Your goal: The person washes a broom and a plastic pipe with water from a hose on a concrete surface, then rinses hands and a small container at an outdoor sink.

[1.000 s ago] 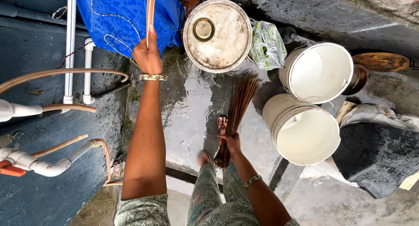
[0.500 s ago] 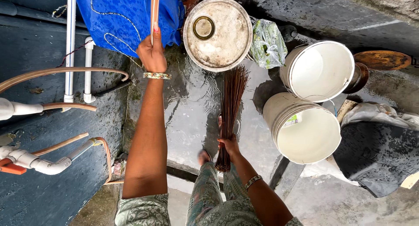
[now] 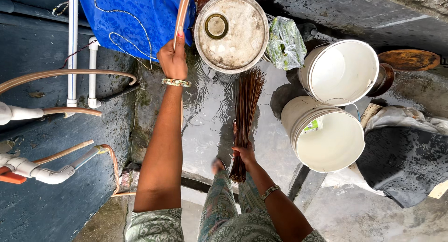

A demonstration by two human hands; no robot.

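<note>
While the left hand (image 3: 172, 60) grips one tan rubber hose (image 3: 183, 10) against one blue tarpaulin (image 3: 135, 15), the right hand (image 3: 245, 154) is closed around one bundled brown twig broom (image 3: 246, 109), whose bristles fan over the wet concrete floor (image 3: 205, 120). One round dirty metal lid (image 3: 232, 32) lies ahead. Two white plastic buckets (image 3: 343, 71) (image 3: 326, 137) stand right, touching.

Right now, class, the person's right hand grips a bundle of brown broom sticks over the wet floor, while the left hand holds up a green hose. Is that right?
Not quite. In the head view, the hose in the left hand is tan, not green. The right hand does grip the broom sticks over the wet floor.
</note>
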